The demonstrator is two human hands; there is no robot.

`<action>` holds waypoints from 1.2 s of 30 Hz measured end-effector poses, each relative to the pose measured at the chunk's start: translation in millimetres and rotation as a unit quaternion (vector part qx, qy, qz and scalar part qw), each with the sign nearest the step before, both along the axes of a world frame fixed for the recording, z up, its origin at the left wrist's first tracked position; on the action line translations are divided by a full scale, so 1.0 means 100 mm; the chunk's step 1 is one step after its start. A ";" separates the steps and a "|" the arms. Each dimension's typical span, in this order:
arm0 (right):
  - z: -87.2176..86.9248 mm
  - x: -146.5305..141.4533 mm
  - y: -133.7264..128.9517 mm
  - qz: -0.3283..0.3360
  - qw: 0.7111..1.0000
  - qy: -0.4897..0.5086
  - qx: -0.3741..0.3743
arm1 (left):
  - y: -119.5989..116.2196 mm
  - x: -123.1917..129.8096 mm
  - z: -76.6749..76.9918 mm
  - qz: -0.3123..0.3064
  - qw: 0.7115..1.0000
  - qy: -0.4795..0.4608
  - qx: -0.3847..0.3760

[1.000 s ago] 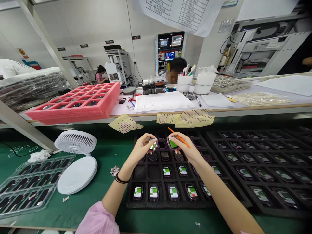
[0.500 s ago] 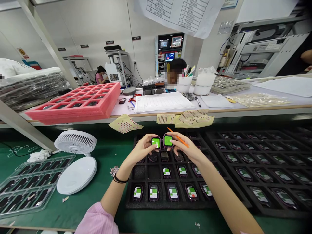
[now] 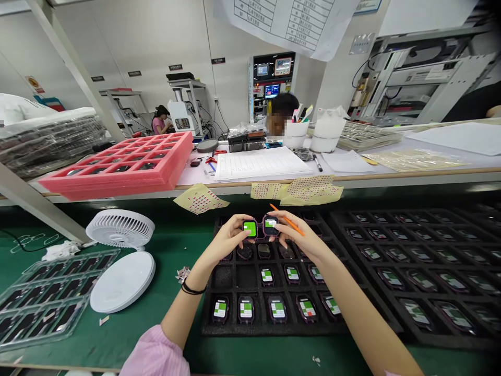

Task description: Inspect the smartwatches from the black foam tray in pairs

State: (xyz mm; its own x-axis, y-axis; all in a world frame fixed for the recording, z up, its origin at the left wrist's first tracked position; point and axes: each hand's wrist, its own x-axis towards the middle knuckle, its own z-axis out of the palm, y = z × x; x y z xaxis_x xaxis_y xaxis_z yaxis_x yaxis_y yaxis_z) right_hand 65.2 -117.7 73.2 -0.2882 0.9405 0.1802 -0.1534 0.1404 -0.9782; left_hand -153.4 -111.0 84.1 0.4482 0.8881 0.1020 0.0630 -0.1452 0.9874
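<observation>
My left hand (image 3: 230,233) is closed around a square smartwatch (image 3: 249,228) with a bright green screen, its thumb on the lower edge of the display. My right hand (image 3: 294,232) grips a second smartwatch (image 3: 270,223), whose screen is mostly dark with some white, and an orange stick (image 3: 287,220) lies across its fingers. The two watches are side by side, faces toward me, above a black foam tray (image 3: 266,331). Watches with green-and-white screens, such as this watch (image 3: 277,308), sit in the tray's pockets; some pockets behind are partly hidden by my hands.
Another black tray of watches (image 3: 420,342) lies to the right. At left stand a white fan (image 3: 121,282) and a clear plastic tray (image 3: 47,300) of dark parts. The shelf ahead carries a pink foam tray (image 3: 113,183), papers (image 3: 262,164) and white cups (image 3: 326,138). Co-workers sit beyond.
The screen of the watch in my right hand has gone from green to mostly dark with white. The left watch's screen shows a changed green pattern. Both hands stay nearly in place.
</observation>
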 end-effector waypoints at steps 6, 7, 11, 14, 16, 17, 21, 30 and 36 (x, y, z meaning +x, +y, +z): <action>0.00 0.00 0.01 -0.005 1.000 -0.002 0.010 | -0.01 0.00 0.03 0.010 1.000 0.004 -0.004; 0.00 0.00 0.00 -0.005 1.000 -0.001 0.007 | -0.01 0.00 0.04 0.014 1.000 0.004 -0.004; 0.00 -0.02 -0.01 -0.010 1.000 0.004 0.003 | -0.01 0.00 0.04 0.025 1.000 0.004 -0.005; 0.00 -0.02 -0.02 -0.017 1.000 0.005 0.009 | -0.01 0.01 0.04 0.030 0.999 0.005 -0.010; -0.01 -0.03 -0.01 -0.024 1.000 0.003 0.013 | -0.02 0.00 0.05 0.034 0.999 0.004 -0.012; -0.01 -0.03 -0.02 -0.026 1.000 0.003 0.013 | -0.02 0.00 0.06 0.035 0.999 0.004 -0.013; 0.02 -0.02 -0.03 -0.029 1.000 0.012 0.005 | -0.02 0.00 0.06 0.027 1.000 0.004 -0.008; 0.06 -0.01 -0.07 -0.017 0.999 0.031 0.002 | 0.01 -0.01 0.02 0.019 1.000 -0.001 -0.003; 0.10 0.03 -0.10 0.048 0.998 0.032 -0.002 | -0.04 -0.03 0.04 -0.018 1.000 -0.016 0.018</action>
